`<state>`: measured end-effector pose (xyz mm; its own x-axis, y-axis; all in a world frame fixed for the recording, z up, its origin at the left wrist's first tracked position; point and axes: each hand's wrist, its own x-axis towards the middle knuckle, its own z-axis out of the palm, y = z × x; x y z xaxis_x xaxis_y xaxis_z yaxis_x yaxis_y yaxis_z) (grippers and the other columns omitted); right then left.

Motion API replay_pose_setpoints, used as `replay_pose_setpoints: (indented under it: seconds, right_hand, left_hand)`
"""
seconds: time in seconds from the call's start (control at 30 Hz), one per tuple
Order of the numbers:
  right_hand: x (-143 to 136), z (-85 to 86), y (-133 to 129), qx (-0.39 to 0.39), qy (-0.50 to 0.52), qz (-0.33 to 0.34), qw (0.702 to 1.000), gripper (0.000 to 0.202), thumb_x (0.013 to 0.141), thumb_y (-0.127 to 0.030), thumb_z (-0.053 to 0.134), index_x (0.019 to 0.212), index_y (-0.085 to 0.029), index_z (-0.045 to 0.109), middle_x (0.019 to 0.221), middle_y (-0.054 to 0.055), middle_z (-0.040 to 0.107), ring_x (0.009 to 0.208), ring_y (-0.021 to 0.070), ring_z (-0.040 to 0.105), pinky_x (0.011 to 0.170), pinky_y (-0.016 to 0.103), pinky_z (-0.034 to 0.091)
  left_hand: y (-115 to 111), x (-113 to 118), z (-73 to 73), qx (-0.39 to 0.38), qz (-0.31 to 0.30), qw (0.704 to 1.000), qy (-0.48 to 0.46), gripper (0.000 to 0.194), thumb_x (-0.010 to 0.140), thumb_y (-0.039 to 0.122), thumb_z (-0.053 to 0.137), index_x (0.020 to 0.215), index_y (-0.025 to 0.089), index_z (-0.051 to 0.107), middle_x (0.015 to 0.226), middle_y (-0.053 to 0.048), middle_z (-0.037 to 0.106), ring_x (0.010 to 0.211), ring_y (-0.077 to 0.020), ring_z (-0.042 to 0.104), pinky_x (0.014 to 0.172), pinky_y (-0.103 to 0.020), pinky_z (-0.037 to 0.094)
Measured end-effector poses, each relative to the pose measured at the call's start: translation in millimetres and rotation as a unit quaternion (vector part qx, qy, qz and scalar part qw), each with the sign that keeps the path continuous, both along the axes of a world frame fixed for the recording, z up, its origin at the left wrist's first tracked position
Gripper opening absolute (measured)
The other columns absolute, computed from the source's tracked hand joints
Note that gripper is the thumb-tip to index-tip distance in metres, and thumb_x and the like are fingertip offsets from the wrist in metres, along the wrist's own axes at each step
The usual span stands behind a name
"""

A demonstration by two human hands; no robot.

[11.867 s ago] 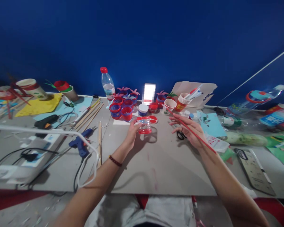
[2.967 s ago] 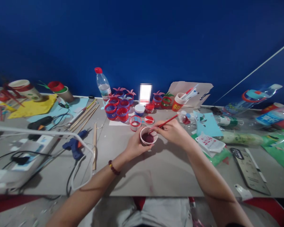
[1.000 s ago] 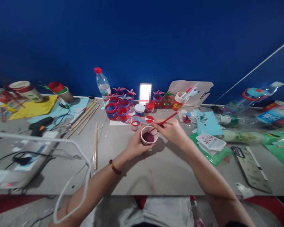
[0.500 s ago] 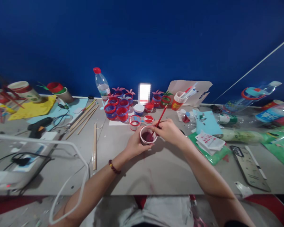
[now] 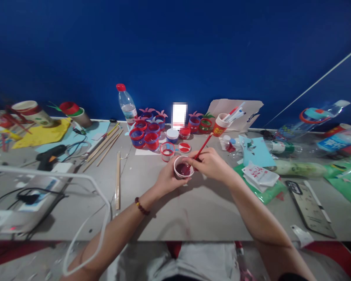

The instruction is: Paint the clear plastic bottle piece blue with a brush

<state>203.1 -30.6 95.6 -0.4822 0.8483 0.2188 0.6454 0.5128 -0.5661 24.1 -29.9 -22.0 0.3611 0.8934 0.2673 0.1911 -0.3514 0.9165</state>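
Clock reference: paper cup (image 5: pixel 180 160) at the centre, 12 o'clock facing the blue wall (image 5: pixel 175 58).

Left hand (image 5: pixel 165 179) is gripping the cup from 8 o'clock, fingers and thumb curling half-closed around its side; a beaded bracelet (image 5: pixel 142 207) is circling that wrist. The cup's mouth is tilting toward the viewer, and dark red liquid (image 5: pixel 181 169) is showing inside. Whether its base is touching the grey table (image 5: pixel 222 214): cannot tell. Right hand (image 5: pixel 211 166), at 3 o'clock, is pinching a thin red stick (image 5: pixel 204 146) between closed fingers; the stick is slanting toward 1 o'clock, its lower end reaching into the cup.

Surroundings: a clear red-rimmed tub (image 5: pixel 167 152) is standing near the cup between 10 and 11 o'clock; a red-and-white disc (image 5: pixel 185 147) is lying at 12. Small red and purple cups (image 5: pixel 151 142) are clustering at 10, a red-capped bottle (image 5: pixel 127 105) standing behind them. An orange-red cup (image 5: pixel 219 128) is holding pens (image 5: pixel 235 114) near 1 o'clock. Wooden sticks (image 5: pixel 117 183) are lying between 8 and 9.
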Motion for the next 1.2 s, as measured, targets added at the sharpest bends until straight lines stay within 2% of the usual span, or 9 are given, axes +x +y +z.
replay_pose_setpoints:
  seconds: [0.2,0.43,0.67,0.73,0.83,0.93,1.13,1.2]
  right_hand:
    - [0,-5.6,4,0.015,-0.005,-0.016,1.000,0.034,0.098,-0.030,0.056,0.074,-0.021,0.078,0.085,0.006,0.079,0.081,0.0209,0.073,0.080,0.031,0.052]
    - [7,-0.2,4,0.032,0.008,-0.058,0.998,0.029,0.097,-0.027,0.055,0.081,-0.020,0.078,0.086,0.006,0.079,0.078,0.0202,0.072,0.074,0.030,0.051]
    - [17,0.4,8,-0.003,-0.036,-0.058,0.998,0.032,0.099,-0.035,0.051,0.081,-0.021,0.074,0.092,0.005,0.077,0.090,0.0225,0.068,0.091,0.035,0.047]
    - [16,0.9,7,-0.016,-0.054,-0.054,0.997,0.034,0.099,-0.034,0.049,0.076,-0.020,0.072,0.086,0.006,0.076,0.084,0.0215,0.066,0.088,0.036,0.046]
    - [13,4.6,4,-0.040,-0.049,-0.044,0.997,0.037,0.097,-0.031,0.052,0.066,-0.019,0.066,0.066,0.003,0.069,0.064,0.0166,0.061,0.074,0.033,0.046]
    - [11,5.6,4,-0.032,0.006,-0.057,0.998,0.038,0.096,-0.028,0.052,0.061,-0.019,0.064,0.064,0.003,0.068,0.059,0.0140,0.059,0.068,0.030,0.045]
    - [9,-6.6,11,-0.004,-0.031,-0.050,0.998,0.035,0.095,-0.030,0.056,0.065,-0.019,0.069,0.076,0.008,0.075,0.078,0.0210,0.069,0.082,0.034,0.048]
    - [9,-6.3,10,0.016,-0.007,-0.061,0.998,0.035,0.095,-0.029,0.055,0.065,-0.019,0.069,0.081,0.009,0.076,0.081,0.0223,0.070,0.081,0.034,0.050]
  left_hand:
    - [-1,-1,3.1,0.001,-0.005,1.000,-0.012,0.071,0.069,0.030,0.084,0.132,0.024,0.051,0.127,-0.006,0.065,0.115,-0.0269,0.064,0.096,-0.040,0.053]
    - [1,2,-0.6,0.014,-0.012,0.999,-0.042,0.072,0.069,0.030,0.086,0.131,0.024,0.051,0.126,-0.007,0.065,0.114,-0.0260,0.064,0.098,-0.040,0.051]
    - [5,1,-9.6,0.030,-0.013,0.999,-0.034,0.073,0.066,0.030,0.087,0.131,0.022,0.053,0.128,-0.010,0.064,0.116,-0.0286,0.063,0.101,-0.045,0.050]
    - [6,1,-11.1,0.034,-0.010,0.999,-0.034,0.072,0.066,0.032,0.087,0.129,0.022,0.053,0.125,-0.009,0.065,0.114,-0.0285,0.063,0.100,-0.045,0.050]
    - [7,1,-10.2,0.034,-0.013,0.999,-0.033,0.071,0.067,0.033,0.087,0.128,0.022,0.054,0.124,-0.009,0.066,0.113,-0.0285,0.064,0.099,-0.044,0.051]
    - [6,2,-6.0,0.029,-0.013,0.999,-0.034,0.069,0.067,0.032,0.086,0.127,0.022,0.053,0.123,-0.008,0.066,0.112,-0.0269,0.064,0.098,-0.042,0.051]
    - [4,1,-3.9,0.026,-0.009,0.999,-0.027,0.071,0.066,0.031,0.086,0.128,0.022,0.052,0.122,-0.007,0.066,0.110,-0.0260,0.064,0.096,-0.041,0.052]
    - [4,1,-5.5,0.026,-0.006,0.999,-0.030,0.072,0.066,0.031,0.087,0.128,0.023,0.052,0.124,-0.008,0.065,0.112,-0.0265,0.064,0.097,-0.041,0.051]
